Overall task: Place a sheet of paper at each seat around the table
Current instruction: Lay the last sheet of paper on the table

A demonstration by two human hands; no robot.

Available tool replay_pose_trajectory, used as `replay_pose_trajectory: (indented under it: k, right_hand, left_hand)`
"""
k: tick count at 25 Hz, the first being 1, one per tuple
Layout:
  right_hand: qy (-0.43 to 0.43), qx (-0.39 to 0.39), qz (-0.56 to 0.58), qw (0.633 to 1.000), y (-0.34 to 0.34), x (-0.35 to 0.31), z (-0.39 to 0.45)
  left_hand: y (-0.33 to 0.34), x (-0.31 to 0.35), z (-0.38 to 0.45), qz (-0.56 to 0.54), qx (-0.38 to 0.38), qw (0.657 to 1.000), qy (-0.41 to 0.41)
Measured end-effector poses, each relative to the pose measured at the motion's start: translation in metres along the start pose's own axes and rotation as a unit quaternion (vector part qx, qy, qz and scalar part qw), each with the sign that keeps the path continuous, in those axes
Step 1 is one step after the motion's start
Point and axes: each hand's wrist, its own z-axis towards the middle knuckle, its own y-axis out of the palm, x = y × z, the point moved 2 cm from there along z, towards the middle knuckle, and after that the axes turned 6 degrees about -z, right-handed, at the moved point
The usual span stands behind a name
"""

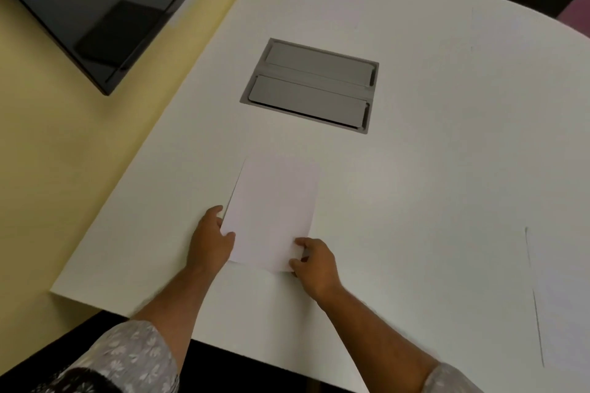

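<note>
- At far left we see a dark flat screen [86, 9] mounted on a pale yellow wall [57, 150], its lower corner hanging above the left edge of the white tabletop [431, 169].
- Low in the left corner, our floral-patterned grey sleeve [134, 357] covers the upper part of the left arm; the forearm beyond it is bare.
- Our left hand [209, 241] rests on the tabletop at the near left corner of the white rectangular sheet of paper [274, 210]. The fingers are loosely curled, with the thumb lying on top of the sheet and one fingertip touching its left edge; we cannot tell whether any fingers are under it.
- The sheet lies in front of us near the tabletop's near edge, its long side running away from us, its left edge lifted slightly so that a thin shadow shows beneath.
- Beyond the sheet, a grey rectangular cable hatch with two closed flaps [311, 84] is set flush into the tabletop.
- Our right hand [314, 265] pinches the sheet's near right corner, thumb on top and fingers curled at the edge.
- At far right, another white sheet of paper [562, 290] lies flat on the tabletop, well apart from the first and cut off by the frame edge.
- A faint pale sheet [510, 29] also lies near the far right rim.
</note>
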Motion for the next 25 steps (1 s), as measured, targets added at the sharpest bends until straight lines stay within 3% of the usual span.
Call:
replay_pose_trajectory:
  k: [5,9,13,25]
  right_hand:
    - [-0.039,-0.001,-0.088,0.995,0.018,-0.007,0.002]
    - [-0.097,0.023,-0.175,0.980,0.030,-0.014,0.004]
    - [-0.110,0.094,-0.396,0.907,0.026,-0.009,-0.001]
    - [-0.153,0.021,-0.441,0.884,0.014,-0.003,-0.006]
  left_hand:
    - [-0.016,-0.017,-0.024,0.123,0.013,0.987,0.101]
    - [-0.019,-0.024,-0.035,0.208,-0.063,0.958,0.188]
    - [-0.012,-0.030,-0.035,0.237,-0.111,0.949,0.178]
    - [-0.013,-0.022,-0.042,0.281,-0.102,0.940,0.167]
